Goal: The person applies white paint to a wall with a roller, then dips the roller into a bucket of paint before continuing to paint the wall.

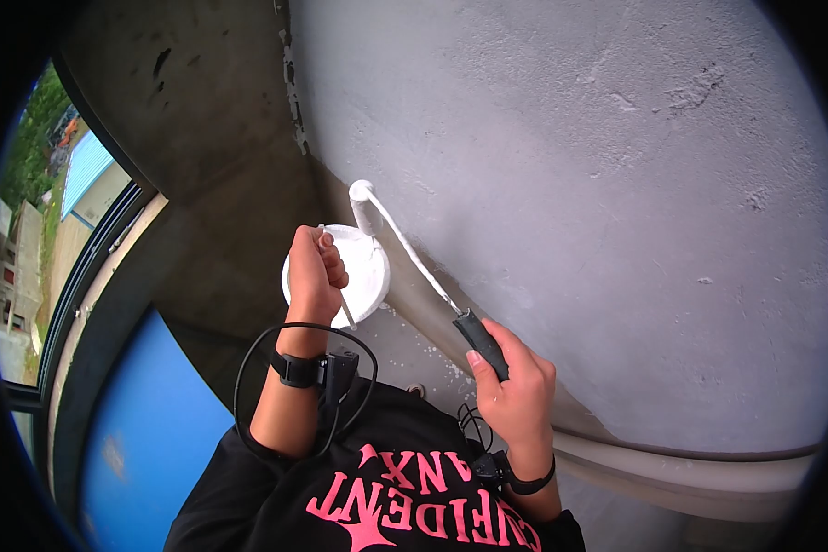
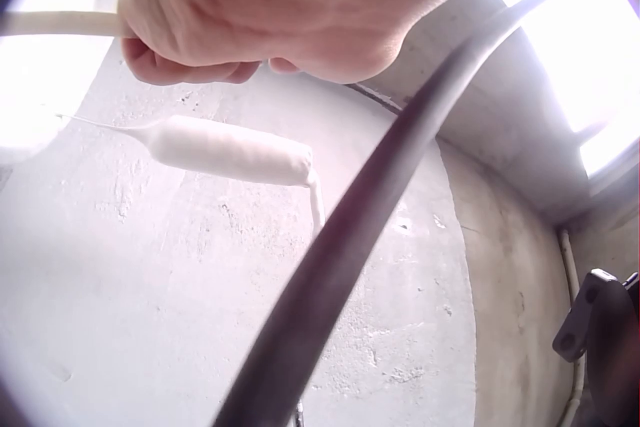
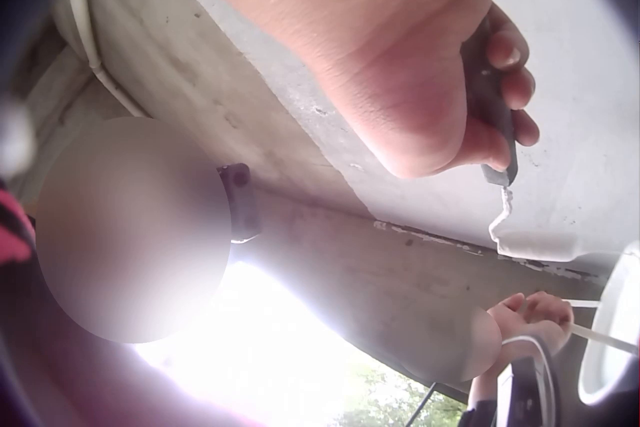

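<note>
A paint roller [image 1: 366, 210], its sleeve coated in white, hangs over the rim of a white bucket [image 1: 370, 276]. My right hand [image 1: 522, 391] grips its dark handle [image 1: 481, 343], thumb along the near side. A white-coated rod joins that handle to the sleeve. My left hand [image 1: 315, 273] is curled round the bucket's pale carrying handle [image 2: 65, 24] and holds the bucket up beside the wall. In the left wrist view a thin strand of white paint stretches from the end of the roller sleeve [image 2: 230, 150] toward the bucket.
A grey, rough-plastered wall [image 1: 635, 184] curves along the right, with a pipe-like ledge [image 1: 690, 474] low down. At left are a window [image 1: 92, 184] and a blue panel [image 1: 152, 432]. White spatters dot the floor [image 1: 419, 354]. A black cable [image 1: 239, 396] loops round the left forearm.
</note>
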`<state>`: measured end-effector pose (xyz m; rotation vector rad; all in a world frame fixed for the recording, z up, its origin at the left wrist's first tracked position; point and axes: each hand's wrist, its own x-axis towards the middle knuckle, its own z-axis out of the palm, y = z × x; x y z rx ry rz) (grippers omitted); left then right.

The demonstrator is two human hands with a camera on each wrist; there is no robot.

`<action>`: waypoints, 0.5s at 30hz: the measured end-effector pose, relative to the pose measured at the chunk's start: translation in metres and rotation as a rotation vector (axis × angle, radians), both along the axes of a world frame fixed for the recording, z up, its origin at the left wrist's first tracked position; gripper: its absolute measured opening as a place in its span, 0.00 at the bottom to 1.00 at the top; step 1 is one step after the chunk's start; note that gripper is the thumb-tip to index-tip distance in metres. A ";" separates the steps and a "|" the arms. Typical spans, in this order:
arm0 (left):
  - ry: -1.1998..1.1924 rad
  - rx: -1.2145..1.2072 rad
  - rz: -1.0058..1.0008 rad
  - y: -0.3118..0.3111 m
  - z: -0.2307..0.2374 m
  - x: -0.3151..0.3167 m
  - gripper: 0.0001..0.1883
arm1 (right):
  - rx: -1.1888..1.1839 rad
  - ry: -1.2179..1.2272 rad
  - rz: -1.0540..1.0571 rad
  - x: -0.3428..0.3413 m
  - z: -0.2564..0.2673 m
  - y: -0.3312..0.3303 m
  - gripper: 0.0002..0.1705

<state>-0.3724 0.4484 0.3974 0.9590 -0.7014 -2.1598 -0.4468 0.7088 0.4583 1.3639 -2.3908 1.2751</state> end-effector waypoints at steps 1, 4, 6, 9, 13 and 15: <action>-0.001 0.001 0.000 0.000 0.000 0.000 0.10 | 0.007 -0.009 -0.001 0.000 0.000 0.001 0.18; -0.002 0.006 0.002 0.001 0.001 -0.001 0.10 | 0.014 -0.022 -0.001 0.000 0.000 0.001 0.18; -0.010 -0.007 0.000 0.001 0.001 -0.001 0.10 | 0.008 -0.017 0.000 -0.001 0.000 0.001 0.18; -0.019 -0.025 -0.004 0.001 0.001 -0.001 0.10 | 0.005 -0.012 -0.001 0.000 0.000 0.002 0.18; -0.005 0.011 0.004 -0.001 0.000 -0.002 0.10 | 0.005 -0.013 -0.006 0.000 0.000 0.001 0.18; -0.005 0.010 0.005 -0.001 0.001 -0.002 0.10 | 0.003 -0.005 -0.007 0.001 0.000 0.001 0.18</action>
